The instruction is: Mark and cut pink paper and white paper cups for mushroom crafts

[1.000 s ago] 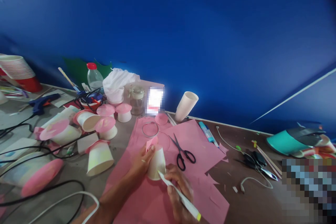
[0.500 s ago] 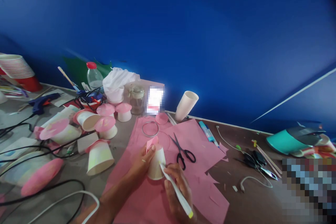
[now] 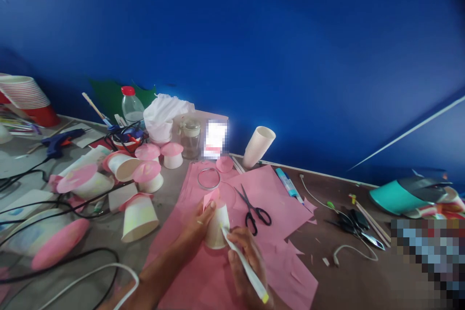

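Note:
My left hand [image 3: 199, 225] is closed around an upside-down white paper cup [image 3: 219, 235], its thumb near the cup's upper end. A small pink paper piece [image 3: 210, 198] shows at the top of that hand. In my right hand [image 3: 247, 256] is a white marker [image 3: 250, 272] with a yellow end; its tip meets the side of the cup. Both hands are over large pink paper sheets [image 3: 203, 286]. Black-handled scissors [image 3: 253, 210] lie opened just beyond the right hand, and a metal ring [image 3: 208, 178] rests on the paper farther back.
Several paper cups with pink tops [image 3: 148, 174] crowd the left, crossed by black cables. A glue gun [image 3: 61, 141] lies behind them. At the back stand a glass jar [image 3: 190, 140] and a cup stack [image 3: 258, 147]. A white cable [image 3: 356, 252] and pliers-like tools lie to the right.
The view has shifted very slightly. Both hands keep their hold, and the marker tip stays at the cup's side with hardly any visible movement.

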`<act>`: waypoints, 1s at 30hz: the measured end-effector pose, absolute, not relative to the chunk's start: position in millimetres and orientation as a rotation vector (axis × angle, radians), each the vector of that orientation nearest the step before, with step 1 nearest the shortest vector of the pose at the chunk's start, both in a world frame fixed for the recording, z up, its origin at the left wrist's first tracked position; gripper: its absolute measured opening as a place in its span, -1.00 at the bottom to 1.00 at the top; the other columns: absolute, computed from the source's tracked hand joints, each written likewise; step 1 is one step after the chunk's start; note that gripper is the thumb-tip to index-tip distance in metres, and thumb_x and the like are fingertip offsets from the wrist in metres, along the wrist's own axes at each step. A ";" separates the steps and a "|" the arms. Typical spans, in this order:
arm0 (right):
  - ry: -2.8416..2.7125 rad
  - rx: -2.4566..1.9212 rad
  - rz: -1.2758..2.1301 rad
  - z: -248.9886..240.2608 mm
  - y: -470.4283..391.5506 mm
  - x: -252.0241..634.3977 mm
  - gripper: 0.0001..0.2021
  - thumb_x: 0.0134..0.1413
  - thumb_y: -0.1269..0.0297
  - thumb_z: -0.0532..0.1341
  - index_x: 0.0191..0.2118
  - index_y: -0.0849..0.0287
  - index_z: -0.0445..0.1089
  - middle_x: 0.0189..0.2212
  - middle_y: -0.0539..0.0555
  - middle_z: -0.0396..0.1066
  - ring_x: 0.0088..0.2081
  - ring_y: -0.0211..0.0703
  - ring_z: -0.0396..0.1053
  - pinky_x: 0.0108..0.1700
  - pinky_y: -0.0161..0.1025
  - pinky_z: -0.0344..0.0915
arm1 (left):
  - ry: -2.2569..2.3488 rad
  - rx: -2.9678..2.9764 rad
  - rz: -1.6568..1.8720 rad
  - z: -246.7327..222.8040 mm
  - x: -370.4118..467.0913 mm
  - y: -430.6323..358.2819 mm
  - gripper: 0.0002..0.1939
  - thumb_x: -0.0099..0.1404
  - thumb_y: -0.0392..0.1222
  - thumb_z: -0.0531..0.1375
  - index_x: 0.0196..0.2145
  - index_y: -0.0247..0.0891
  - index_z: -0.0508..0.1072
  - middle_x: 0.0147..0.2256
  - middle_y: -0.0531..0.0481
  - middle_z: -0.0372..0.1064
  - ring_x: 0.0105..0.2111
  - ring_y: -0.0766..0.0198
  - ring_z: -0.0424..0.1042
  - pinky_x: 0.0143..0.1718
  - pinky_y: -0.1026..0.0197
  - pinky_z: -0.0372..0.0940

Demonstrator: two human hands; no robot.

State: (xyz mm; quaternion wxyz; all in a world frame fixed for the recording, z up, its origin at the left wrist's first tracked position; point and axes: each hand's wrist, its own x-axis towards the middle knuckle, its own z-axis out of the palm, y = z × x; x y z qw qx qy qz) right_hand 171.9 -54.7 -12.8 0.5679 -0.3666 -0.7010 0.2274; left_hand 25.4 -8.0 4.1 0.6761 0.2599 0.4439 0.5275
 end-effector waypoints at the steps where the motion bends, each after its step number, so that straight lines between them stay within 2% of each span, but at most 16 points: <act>1: -1.646 -0.862 0.529 -12.1 -54.4 171.9 -0.73 0.19 0.40 0.13 -0.03 0.01 0.41 -0.28 0.05 0.45 -0.27 -0.03 0.48 -0.25 -0.12 0.49 | 0.984 0.587 1.189 3.5 25.3 -8.1 -0.37 0.16 0.25 0.31 0.01 -0.28 0.48 -0.48 0.01 0.48 -0.53 0.20 0.42 -0.48 0.19 0.30; 5: -1.618 -0.896 0.508 -9.2 -53.3 172.0 -0.78 0.21 0.39 0.13 -0.08 0.02 0.41 -0.30 0.06 0.45 -0.29 -0.02 0.48 -0.28 -0.13 0.49 | 0.979 0.567 1.207 2.7 26.3 -7.0 -0.38 0.14 0.24 0.33 0.01 -0.26 0.48 -0.48 0.02 0.47 -0.52 0.20 0.41 -0.45 0.19 0.31; 11: -1.644 -0.844 0.562 -13.1 -54.8 170.9 -0.78 0.21 0.39 0.11 -0.08 0.01 0.39 -0.30 0.06 0.44 -0.28 -0.04 0.46 -0.28 -0.14 0.46 | 1.017 0.577 1.222 0.3 27.8 -4.9 -0.29 0.03 0.33 0.36 -0.09 -0.33 0.51 -0.52 0.03 0.41 -0.55 0.25 0.37 -0.51 0.23 0.27; 16: -1.648 -0.811 0.536 -13.5 -55.0 169.0 -0.75 0.20 0.40 0.11 -0.05 0.02 0.40 -0.30 0.06 0.44 -0.28 -0.02 0.46 -0.28 -0.12 0.46 | 1.026 0.575 1.207 5.3 27.0 -7.7 -0.31 0.09 0.30 0.34 -0.02 -0.30 0.49 -0.48 0.02 0.44 -0.53 0.24 0.40 -0.48 0.21 0.30; 21: -1.636 -0.847 0.492 -12.3 -54.3 167.9 -0.74 0.18 0.42 0.12 -0.05 0.02 0.41 -0.31 0.06 0.44 -0.31 -0.02 0.47 -0.30 -0.12 0.47 | 1.026 0.547 1.216 8.5 27.6 -8.4 -0.25 -0.02 0.32 0.40 -0.05 -0.32 0.50 -0.49 0.03 0.43 -0.53 0.27 0.39 -0.50 0.25 0.30; 30: -1.654 -0.852 0.475 -4.5 -54.7 165.6 -0.76 0.17 0.42 0.16 -0.08 0.04 0.44 -0.32 0.06 0.46 -0.32 -0.06 0.49 -0.30 -0.17 0.47 | 1.033 0.592 1.217 3.7 28.0 -7.0 -0.32 0.06 0.29 0.36 -0.04 -0.29 0.51 -0.51 0.06 0.41 -0.55 0.29 0.35 -0.51 0.26 0.26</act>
